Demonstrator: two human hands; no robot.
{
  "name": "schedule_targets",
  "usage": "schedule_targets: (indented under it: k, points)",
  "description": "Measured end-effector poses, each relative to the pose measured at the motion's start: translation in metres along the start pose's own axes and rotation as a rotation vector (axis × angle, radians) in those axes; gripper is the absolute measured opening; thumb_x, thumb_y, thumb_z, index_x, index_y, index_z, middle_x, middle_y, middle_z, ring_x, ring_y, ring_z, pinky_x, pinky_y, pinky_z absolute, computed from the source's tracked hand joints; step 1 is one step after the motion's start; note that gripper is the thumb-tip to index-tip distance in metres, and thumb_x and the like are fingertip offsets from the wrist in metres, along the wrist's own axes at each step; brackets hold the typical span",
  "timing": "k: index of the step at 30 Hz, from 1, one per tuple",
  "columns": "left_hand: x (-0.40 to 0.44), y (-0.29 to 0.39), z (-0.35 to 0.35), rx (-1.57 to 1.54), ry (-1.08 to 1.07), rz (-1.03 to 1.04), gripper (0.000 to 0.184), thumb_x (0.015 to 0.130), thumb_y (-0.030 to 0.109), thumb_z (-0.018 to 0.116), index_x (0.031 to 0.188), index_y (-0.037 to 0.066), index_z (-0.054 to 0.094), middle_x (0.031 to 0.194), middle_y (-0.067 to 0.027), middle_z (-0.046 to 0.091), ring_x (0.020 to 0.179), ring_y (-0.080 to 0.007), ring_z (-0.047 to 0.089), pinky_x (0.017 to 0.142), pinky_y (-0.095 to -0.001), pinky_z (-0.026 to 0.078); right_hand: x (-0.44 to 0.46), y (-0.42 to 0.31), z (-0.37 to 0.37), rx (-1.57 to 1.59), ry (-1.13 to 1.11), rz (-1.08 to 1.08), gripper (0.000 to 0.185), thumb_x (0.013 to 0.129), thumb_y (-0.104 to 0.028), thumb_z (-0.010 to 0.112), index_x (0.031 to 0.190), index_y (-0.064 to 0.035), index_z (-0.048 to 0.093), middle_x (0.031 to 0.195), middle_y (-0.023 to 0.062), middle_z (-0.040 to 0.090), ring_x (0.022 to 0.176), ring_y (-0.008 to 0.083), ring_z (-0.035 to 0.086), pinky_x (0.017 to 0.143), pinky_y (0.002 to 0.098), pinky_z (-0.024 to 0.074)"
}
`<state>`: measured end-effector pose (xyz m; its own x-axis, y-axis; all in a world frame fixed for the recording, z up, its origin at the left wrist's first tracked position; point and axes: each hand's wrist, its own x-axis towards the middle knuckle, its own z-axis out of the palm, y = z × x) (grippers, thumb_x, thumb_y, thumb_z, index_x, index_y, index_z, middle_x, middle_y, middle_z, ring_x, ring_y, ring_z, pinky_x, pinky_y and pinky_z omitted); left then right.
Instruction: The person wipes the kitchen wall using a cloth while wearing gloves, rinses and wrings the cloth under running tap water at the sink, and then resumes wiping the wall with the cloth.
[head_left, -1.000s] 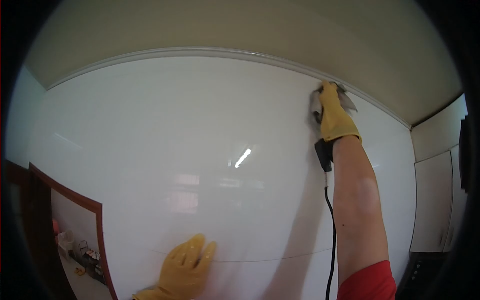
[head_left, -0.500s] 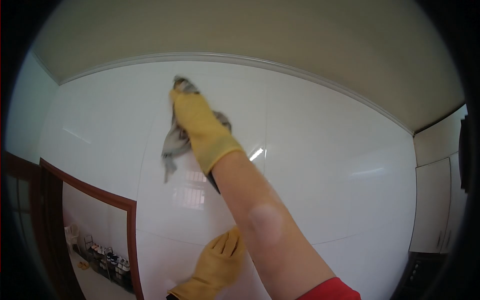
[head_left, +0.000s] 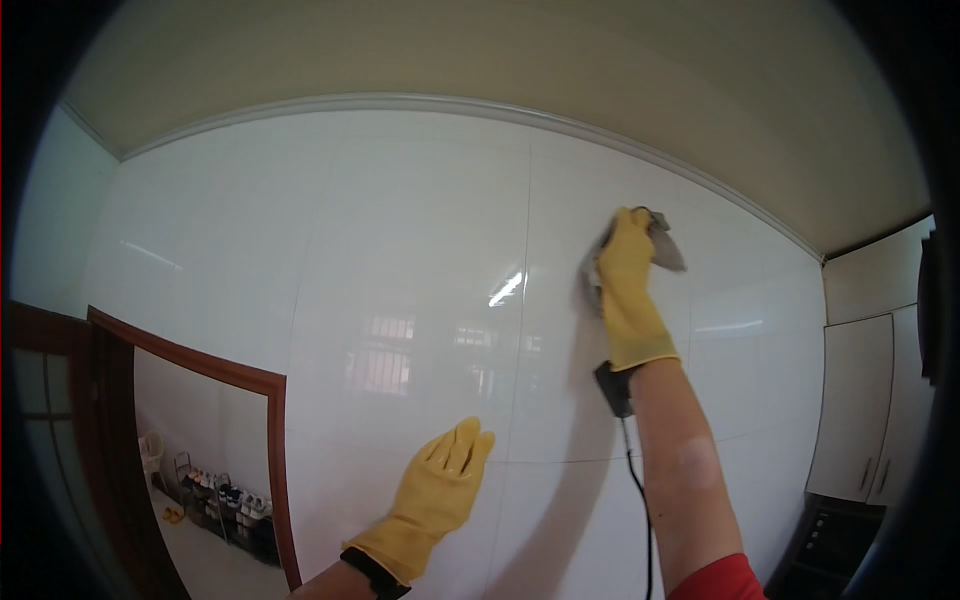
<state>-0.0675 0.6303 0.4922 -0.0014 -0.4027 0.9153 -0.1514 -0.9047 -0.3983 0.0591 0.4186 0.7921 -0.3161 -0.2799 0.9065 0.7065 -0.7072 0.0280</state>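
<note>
My right hand (head_left: 630, 270), in a yellow rubber glove, is closed on a grey cloth (head_left: 668, 252) against the white tiled wall (head_left: 420, 220), high up and right of centre. Parts of the cloth stick out on both sides of the glove, and the rest is hidden behind it. At that wrist sits a small black device (head_left: 613, 390) with a cable hanging down. Lower down, my left hand (head_left: 440, 485) wears a matching glove. Its fingers are stretched upward in front of the wall, and it holds nothing. Whether it touches the tiles I cannot tell.
A brown-framed doorway (head_left: 277, 450) at lower left shows a shoe rack (head_left: 230, 510) beyond. Pale cabinets (head_left: 850, 410) stand at the right, above a dark appliance (head_left: 835, 540). A white moulding (head_left: 450, 103) runs where the wall meets the ceiling (head_left: 500, 50).
My right hand has swept the cloth from the left part of the wall across to the right. My left hand, partly behind the right arm before, now shows in full.
</note>
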Motion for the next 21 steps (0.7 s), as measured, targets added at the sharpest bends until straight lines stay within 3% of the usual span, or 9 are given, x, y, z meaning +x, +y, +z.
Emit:
schedule_targets:
  k: [2,5,9,11,12,14,16,18,21]
  points:
    - [-0.001,0.002,-0.002,0.003,0.004,-0.006,0.041,0.077,-0.001,0.062,0.118,-0.002,0.06,0.119,-0.023,0.06,0.107,-0.0364,0.06,0.091,-0.0442,0.051,-0.012,-0.084,-0.007,1.162,-0.191,0.561,0.029,0.101,-0.039,0.05,0.086,-0.0142,0.054,0.08,-0.0034,0.045,0.075,0.0093,0.042,0.067,0.0262,0.0396]
    - [0.001,0.004,-0.004,0.028,-0.063,-0.031,0.046,0.08,0.003,0.058,0.125,-0.006,0.057,0.127,-0.0249,0.056,0.115,-0.0363,0.056,0.099,-0.0426,0.047,-0.038,-0.17,0.016,0.976,-0.655,0.566,0.047,0.099,-0.048,0.046,0.108,-0.0046,0.062,0.096,0.0017,0.06,0.085,0.0127,0.049,0.078,0.0304,0.0429]
    - [-0.002,0.001,-0.004,-0.012,-0.084,-0.026,0.04,0.079,0.005,0.059,0.118,-0.005,0.061,0.122,-0.0217,0.059,0.111,-0.0365,0.057,0.095,-0.0432,0.048,-0.117,-0.222,-0.001,0.942,-0.716,0.061,0.049,0.098,-0.042,0.048,0.123,-0.0019,0.058,0.114,0.0175,0.064,0.105,0.0316,0.058,0.095,0.0379,0.0448]
    - [-0.005,0.003,-0.004,-0.038,-0.177,-0.042,0.037,0.079,0.005,0.059,0.115,-0.004,0.062,0.12,-0.0206,0.059,0.109,-0.0364,0.058,0.094,-0.0432,0.048,-0.155,-0.205,-0.012,0.393,-0.795,-0.719,0.04,0.099,-0.032,0.047,0.128,-0.0054,0.056,0.132,0.0179,0.057,0.117,0.0374,0.056,0.098,0.042,0.0466]
    - [-0.005,0.003,-0.004,0.011,-0.176,-0.045,0.035,0.079,0.005,0.059,0.113,-0.004,0.063,0.118,-0.0197,0.06,0.109,-0.0359,0.058,0.093,-0.0431,0.048,-0.16,-0.198,-0.013,0.395,-0.794,-0.715,0.04,0.099,-0.032,0.047,0.128,-0.0054,0.056,0.132,0.0179,0.057,0.117,0.0374,0.056,0.098,0.042,0.0466]
    - [-0.002,0.003,-0.005,0.073,-0.175,-0.05,0.034,0.079,0.005,0.059,0.111,-0.003,0.064,0.116,-0.0189,0.061,0.108,-0.0353,0.058,0.093,-0.0429,0.048,-0.154,-0.188,-0.027,0.947,-0.823,-0.422,0.038,0.098,-0.03,0.049,0.126,-0.006,0.058,0.13,0.0147,0.059,0.115,0.0324,0.058,0.097,0.0387,0.048]
    - [0.003,0.006,-0.003,0.028,-0.018,-0.064,0.038,0.079,0.004,0.059,0.116,-0.003,0.063,0.12,-0.0201,0.06,0.112,-0.0336,0.058,0.097,-0.0421,0.047,-0.11,-0.178,-0.016,0.846,-0.943,-0.343,0.044,0.094,-0.03,0.061,0.131,-0.0067,0.057,0.128,0.0137,0.06,0.117,0.0249,0.057,0.101,0.0317,0.0436]
    - [0.002,0.006,-0.004,0.018,-0.004,-0.044,0.037,0.079,0.002,0.062,0.115,-0.003,0.063,0.12,-0.0204,0.061,0.109,-0.0351,0.059,0.093,-0.0431,0.049,-0.063,-0.167,0.013,1.048,-0.956,0.257,0.048,0.091,-0.031,0.064,0.132,-0.006,0.058,0.13,0.0083,0.06,0.116,0.017,0.056,0.1,0.0299,0.043]
    - [0.001,0.004,-0.004,0.011,0.009,-0.033,0.036,0.079,-0.001,0.063,0.115,-0.003,0.063,0.122,-0.0209,0.06,0.107,-0.0363,0.06,0.091,-0.0431,0.051,-0.024,-0.14,0.044,1.136,-0.634,0.12,0.05,0.089,-0.031,0.067,0.13,-0.0037,0.059,0.128,0.0036,0.06,0.116,0.0139,0.054,0.097,0.0275,0.0434]
